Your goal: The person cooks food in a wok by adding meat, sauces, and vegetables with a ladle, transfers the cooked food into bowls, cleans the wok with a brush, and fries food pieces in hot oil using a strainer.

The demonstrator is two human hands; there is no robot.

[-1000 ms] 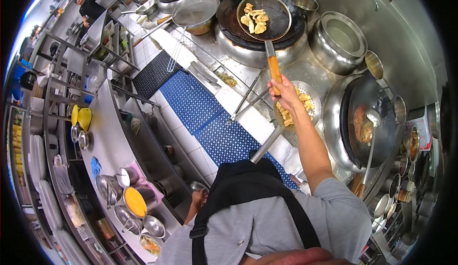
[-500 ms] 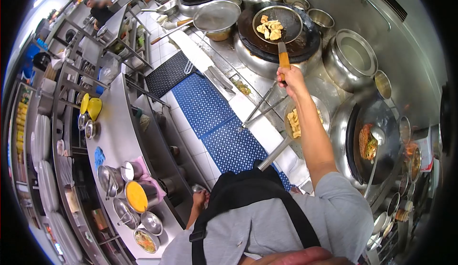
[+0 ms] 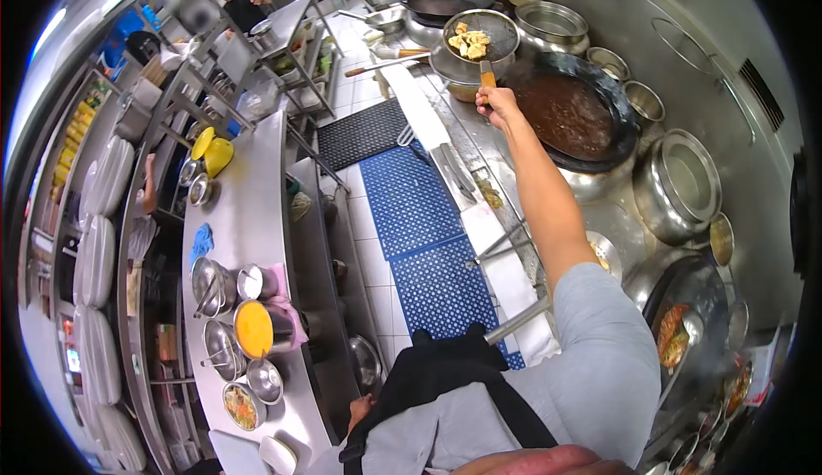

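Observation:
My right hand [image 3: 497, 105] is wrapped round the wooden handle of a round mesh strainer [image 3: 503, 38]. Pale golden fried pieces [image 3: 468, 41] lie in the strainer, which is over a second strainer on a pot [image 3: 462, 90] at the back. Just right of my arm is a large wok [image 3: 572, 115] of dark, bubbling oil. My left hand [image 3: 360, 411] hangs low at my side by the apron [image 3: 445, 377], near a metal bowl [image 3: 366, 362] under the counter; its fingers are mostly hidden.
On the left, a steel counter [image 3: 257, 154] bears bowls, a pot of orange liquid [image 3: 254, 328] and a blue cloth [image 3: 202, 246]. At right, another wok [image 3: 692, 329] holds food and a ladle. A person in black [image 3: 244, 13] stands far back; another person's arm [image 3: 150, 188] shows behind shelves.
My right hand has carried the strainer with the fried pieces left, from above the oil wok to above the second strainer. The view has shifted, and an arm now shows behind the shelves.

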